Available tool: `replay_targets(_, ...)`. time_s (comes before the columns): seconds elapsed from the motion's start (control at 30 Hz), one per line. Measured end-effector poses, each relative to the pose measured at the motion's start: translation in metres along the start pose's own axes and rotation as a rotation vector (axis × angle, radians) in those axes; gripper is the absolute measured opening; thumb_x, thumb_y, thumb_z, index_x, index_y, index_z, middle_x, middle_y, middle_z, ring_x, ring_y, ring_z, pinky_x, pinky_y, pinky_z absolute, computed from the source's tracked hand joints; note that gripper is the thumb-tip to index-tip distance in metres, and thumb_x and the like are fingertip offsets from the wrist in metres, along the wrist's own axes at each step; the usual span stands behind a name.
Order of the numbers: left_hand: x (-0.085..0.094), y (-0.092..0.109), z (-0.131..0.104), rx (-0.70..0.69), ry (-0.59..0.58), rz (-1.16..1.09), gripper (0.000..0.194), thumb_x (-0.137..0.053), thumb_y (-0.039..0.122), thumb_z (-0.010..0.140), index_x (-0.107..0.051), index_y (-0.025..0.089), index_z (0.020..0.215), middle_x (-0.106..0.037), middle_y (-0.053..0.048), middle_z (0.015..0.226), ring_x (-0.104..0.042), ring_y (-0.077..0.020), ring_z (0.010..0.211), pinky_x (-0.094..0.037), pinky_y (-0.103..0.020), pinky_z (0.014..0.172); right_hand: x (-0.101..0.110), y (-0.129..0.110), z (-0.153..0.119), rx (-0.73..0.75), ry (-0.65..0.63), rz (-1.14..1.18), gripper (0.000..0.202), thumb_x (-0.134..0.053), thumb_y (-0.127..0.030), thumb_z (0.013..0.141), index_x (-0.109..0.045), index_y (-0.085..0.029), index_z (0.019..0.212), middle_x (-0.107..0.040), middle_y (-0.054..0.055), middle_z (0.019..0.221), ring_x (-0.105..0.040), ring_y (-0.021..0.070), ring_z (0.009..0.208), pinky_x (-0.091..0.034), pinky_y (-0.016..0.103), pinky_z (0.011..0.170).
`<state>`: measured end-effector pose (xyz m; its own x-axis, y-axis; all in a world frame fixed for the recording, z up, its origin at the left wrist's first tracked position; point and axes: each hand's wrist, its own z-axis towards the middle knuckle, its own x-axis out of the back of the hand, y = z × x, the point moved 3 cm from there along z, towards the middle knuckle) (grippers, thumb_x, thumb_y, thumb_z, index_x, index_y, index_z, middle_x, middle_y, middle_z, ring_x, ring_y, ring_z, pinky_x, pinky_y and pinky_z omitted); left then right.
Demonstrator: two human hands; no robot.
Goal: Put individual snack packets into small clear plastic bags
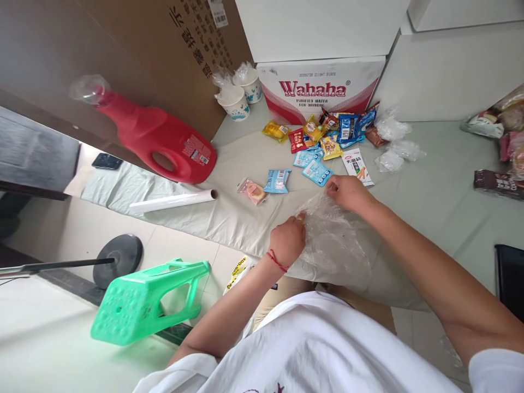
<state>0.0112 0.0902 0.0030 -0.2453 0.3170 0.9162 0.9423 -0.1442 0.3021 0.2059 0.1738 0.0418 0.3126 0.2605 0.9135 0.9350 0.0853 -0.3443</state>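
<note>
A clear plastic bag hangs between my hands over the table's near edge. My left hand, with a red string at the wrist, is closed on the bag's left upper edge. Pinching the opposite upper edge is my right hand. Just beyond it lie light-blue snack packets and a white snack packet. Left of these, a small blue packet rests beside a pink-wrapped snack. A heap of colourful snack packets spreads farther back.
A Wahaha carton stands behind the snacks, with paper cups to its left. Crumpled clear bags lie right. A red jug and white roll are at left. A green stool is on the floor.
</note>
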Motion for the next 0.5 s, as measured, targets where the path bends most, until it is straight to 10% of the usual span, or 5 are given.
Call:
replay_targets(0.13, -0.002, -0.001, 0.004, 0.037, -0.052, -0.026, 0.07, -0.053, 0.029, 0.099, -0.032, 0.023, 0.165, -0.073, -0.017, 0.121, -0.074, -0.0312, 0.094, -0.052, -0.037, 0.079, 0.008, -0.019, -0.068, 0.289, 0.483, 0.0, 0.032, -0.044, -0.02, 0.103, -0.07, -0.015, 0.121, -0.07, 0.015, 0.114, -0.065, 0.0238, 0.103, -0.05, 0.035, 0.091)
replay_targets(0.23, 0.0, -0.001, 0.006, 0.022, -0.086, -0.005, 0.07, -0.05, 0.032, 0.101, -0.025, 0.027, 0.167, -0.074, -0.013, 0.119, -0.074, -0.0289, 0.098, -0.054, -0.035, 0.081, -0.033, -0.025, -0.116, 0.609, 0.378, -0.026, 0.034, -0.047, -0.019, 0.103, -0.068, -0.017, 0.13, -0.07, 0.013, 0.126, -0.064, 0.0242, 0.115, -0.052, 0.039, 0.102)
replay_targets(0.37, 0.001, -0.011, 0.007, 0.041, 0.001, 0.097, 0.056, -0.042, 0.031, 0.105, -0.042, 0.033, 0.16, -0.07, -0.009, 0.12, -0.072, -0.0228, 0.092, -0.054, -0.032, 0.075, -0.094, 0.01, -0.146, 0.484, 0.203, -0.073, 0.048, -0.051, -0.032, 0.105, -0.055, -0.017, 0.151, -0.043, 0.014, 0.164, -0.043, 0.0315, 0.149, -0.044, 0.053, 0.119)
replay_targets(0.5, -0.003, -0.028, 0.007, -0.015, 0.207, 0.168, 0.046, -0.045, 0.037, 0.104, -0.061, 0.028, 0.146, -0.065, -0.014, 0.131, -0.063, -0.0319, 0.12, -0.053, -0.044, 0.093, -0.106, 0.048, -0.165, 0.361, 0.124, 0.015, 0.054, -0.048, -0.038, 0.107, -0.047, -0.02, 0.158, -0.036, 0.01, 0.169, -0.036, 0.0276, 0.155, -0.039, 0.052, 0.125)
